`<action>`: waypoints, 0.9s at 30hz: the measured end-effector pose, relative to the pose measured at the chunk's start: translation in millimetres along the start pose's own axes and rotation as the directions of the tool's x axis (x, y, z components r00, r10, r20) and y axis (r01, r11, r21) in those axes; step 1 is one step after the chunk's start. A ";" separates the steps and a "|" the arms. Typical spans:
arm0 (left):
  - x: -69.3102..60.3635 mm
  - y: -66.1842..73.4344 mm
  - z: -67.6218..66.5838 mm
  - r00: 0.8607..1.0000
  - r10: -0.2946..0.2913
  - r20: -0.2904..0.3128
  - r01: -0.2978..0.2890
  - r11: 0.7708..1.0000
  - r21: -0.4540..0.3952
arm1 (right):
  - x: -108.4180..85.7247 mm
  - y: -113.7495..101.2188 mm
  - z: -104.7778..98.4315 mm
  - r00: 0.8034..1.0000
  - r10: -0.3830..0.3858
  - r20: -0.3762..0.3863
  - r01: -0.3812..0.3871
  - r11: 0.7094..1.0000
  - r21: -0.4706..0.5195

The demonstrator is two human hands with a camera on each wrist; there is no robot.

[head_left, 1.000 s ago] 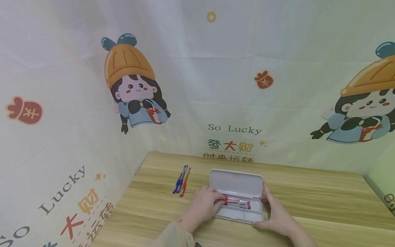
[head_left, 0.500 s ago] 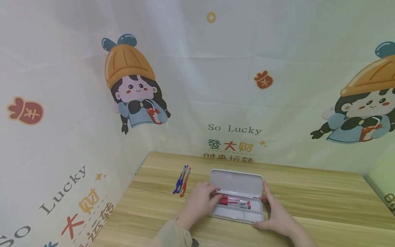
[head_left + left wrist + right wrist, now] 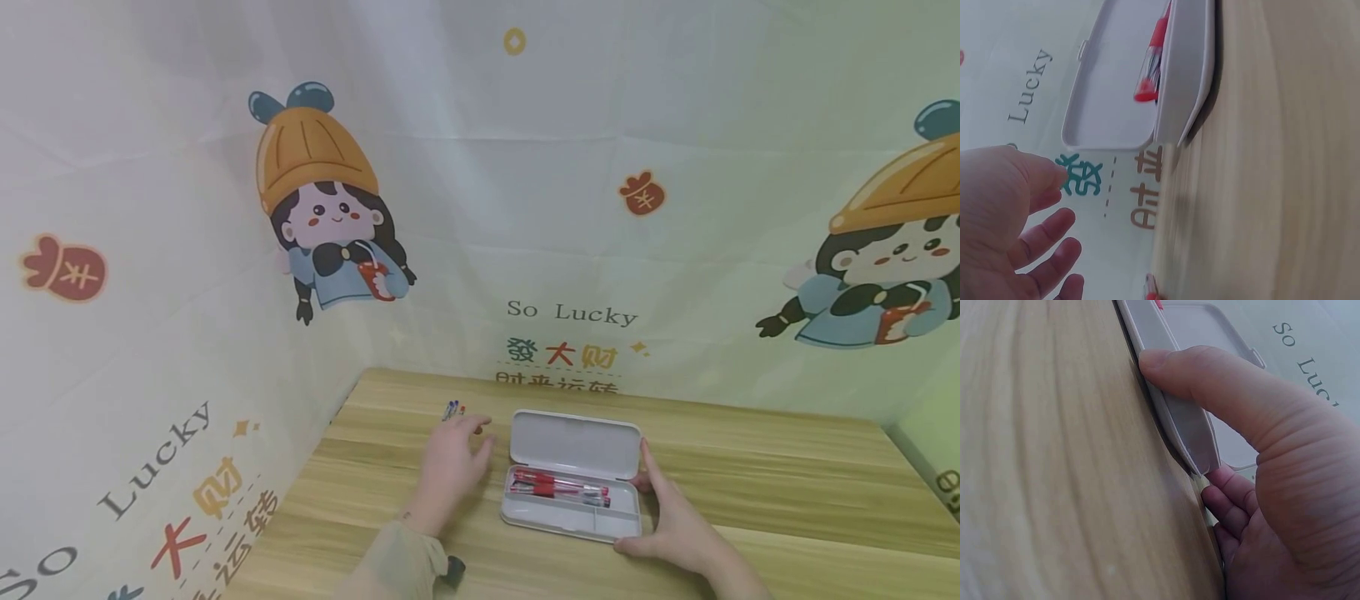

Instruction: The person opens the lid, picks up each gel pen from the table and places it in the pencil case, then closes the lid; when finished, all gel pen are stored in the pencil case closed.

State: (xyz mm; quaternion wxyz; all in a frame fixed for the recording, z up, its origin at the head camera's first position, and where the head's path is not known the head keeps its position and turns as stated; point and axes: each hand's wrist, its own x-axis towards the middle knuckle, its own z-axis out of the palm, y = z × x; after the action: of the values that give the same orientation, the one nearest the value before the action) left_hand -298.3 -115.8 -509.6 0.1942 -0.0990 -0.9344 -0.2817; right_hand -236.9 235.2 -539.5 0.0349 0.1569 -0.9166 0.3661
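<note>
A pale pencil case [image 3: 576, 442] lies with its lid raised on the table. Two red pens [image 3: 542, 477] rest side by side in its back compartment. My right hand [image 3: 678, 525] grips the case's right end; in the right wrist view the thumb [image 3: 1210, 381] presses the front wall while the other fingers reach behind. Left of the case, my left hand [image 3: 450, 468] is held apart from it, holding nothing, with fingers loosely bent in the left wrist view. Beyond that hand the tips of blue and red pens [image 3: 452, 409] show; the hand hides the rest of them.
The wooden table [image 3: 750, 475] meets a printed cloth backdrop [image 3: 450, 208] behind and at the left. A small divider splits the front part of the case. A dark object [image 3: 455, 572] sits by the left sleeve.
My left hand has let go of a red pen, now lying in the case, and moved left to the loose pens. The right hand stays on the case.
</note>
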 end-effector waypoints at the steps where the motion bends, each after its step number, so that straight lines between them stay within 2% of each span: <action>1: 1.1 -2.3 -1.0 1.000 -0.013 -0.005 0.013 1.000 -0.010 | 0.0 0.0 -0.2 1.000 -0.001 -0.001 0.001 1.000 -0.001; 8: 7.8 -24.2 -6.7 0.997 -0.067 -0.047 0.065 0.997 -0.038 | 0.2 -0.6 -1.2 1.000 -0.002 0.001 0.002 1.000 -0.008; 14: 11.5 -41.0 -13.0 0.985 -0.166 -0.036 0.165 0.986 -0.025 | 0.6 0.2 -1.0 1.000 0.004 0.008 -0.004 1.000 -0.004; 18: 11.9 -47.4 -15.3 0.975 -0.221 -0.013 0.221 0.975 0.010 | 0.6 0.2 -1.1 1.000 0.007 0.008 -0.007 1.000 -0.004; 27: 8.2 -55.8 -19.1 0.962 -0.275 -0.001 0.274 0.958 0.088 | 0.7 -0.5 -1.1 1.000 0.009 0.008 -0.009 1.000 -0.002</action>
State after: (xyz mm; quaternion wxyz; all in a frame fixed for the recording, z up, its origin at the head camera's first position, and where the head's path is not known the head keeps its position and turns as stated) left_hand -316.3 -171.8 -518.7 0.1522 0.0385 -0.9516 -0.2642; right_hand -237.5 235.5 -538.2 0.0297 0.1544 -0.9178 0.3646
